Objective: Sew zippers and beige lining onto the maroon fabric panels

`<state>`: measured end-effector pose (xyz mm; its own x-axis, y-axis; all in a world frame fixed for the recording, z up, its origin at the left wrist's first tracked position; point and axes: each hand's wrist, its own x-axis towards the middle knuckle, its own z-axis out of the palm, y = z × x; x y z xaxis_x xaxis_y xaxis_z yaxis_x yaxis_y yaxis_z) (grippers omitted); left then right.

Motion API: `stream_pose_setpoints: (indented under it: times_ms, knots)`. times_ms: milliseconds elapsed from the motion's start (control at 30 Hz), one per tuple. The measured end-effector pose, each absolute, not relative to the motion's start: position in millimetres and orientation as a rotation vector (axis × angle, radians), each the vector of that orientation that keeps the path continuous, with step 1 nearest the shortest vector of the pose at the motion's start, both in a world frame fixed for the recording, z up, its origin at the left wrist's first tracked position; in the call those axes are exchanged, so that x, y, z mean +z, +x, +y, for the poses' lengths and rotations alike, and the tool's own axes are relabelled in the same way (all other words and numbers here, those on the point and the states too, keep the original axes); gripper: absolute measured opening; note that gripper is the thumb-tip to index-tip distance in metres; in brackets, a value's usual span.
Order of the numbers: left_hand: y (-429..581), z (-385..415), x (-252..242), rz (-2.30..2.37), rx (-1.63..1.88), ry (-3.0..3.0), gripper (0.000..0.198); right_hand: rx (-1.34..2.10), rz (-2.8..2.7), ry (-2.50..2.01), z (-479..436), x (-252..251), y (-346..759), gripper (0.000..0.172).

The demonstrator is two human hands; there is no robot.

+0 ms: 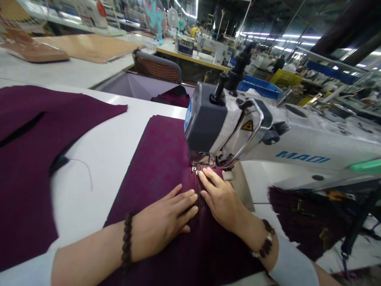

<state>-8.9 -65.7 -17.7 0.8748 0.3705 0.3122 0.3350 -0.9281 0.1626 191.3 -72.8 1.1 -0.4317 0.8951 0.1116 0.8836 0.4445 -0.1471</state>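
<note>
My left hand [166,214] lies flat on a maroon fabric panel [149,159], fingers stretched toward a narrow dark strip that looks like a zipper [199,192]. On the other side of that strip, my right hand [222,198] presses the cloth with its fingers extended. Its fingertips are close to the presser foot [195,169] of a white and grey sewing machine [253,131]. A small gold-coloured metal piece shows beside the foot. The fabric runs under the machine head, where the needle is hard to make out.
Another maroon piece [26,159] with a slit covers the table's left side, near a loose thread [86,169]. Dark maroon pieces with gold-coloured pulls [303,218] lie at the right. Behind are a chair [157,65], a blue crate [258,86] and a turquoise fan [155,18].
</note>
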Motion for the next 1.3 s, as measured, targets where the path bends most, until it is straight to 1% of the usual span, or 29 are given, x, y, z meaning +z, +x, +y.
stream_pose_setpoints:
  times_ms: [533,733,933,1033,1167,1300]
  knots:
    - [-11,-37,-12,0.477,0.510,2.892,0.037,0.190,-2.546,-1.503,-43,6,199,0.035]
    - [-12,-32,-11,0.459,0.495,2.897,0.037,0.081,-2.550,-1.425,-41,2,203,0.030]
    - [-12,-33,-9,0.430,0.425,2.906,0.037,0.063,-2.542,-1.547,-46,16,197,0.026]
    - [-7,-44,-5,0.552,0.370,2.851,0.038,0.080,-2.586,-1.584,-48,20,196,0.027]
    - [-1,-58,-2,0.741,0.375,2.806,0.046,0.157,-2.562,-1.619,-48,18,194,0.029]
    - [-3,-59,-5,0.714,0.424,2.823,0.042,0.204,-2.490,-1.660,-49,13,191,0.033]
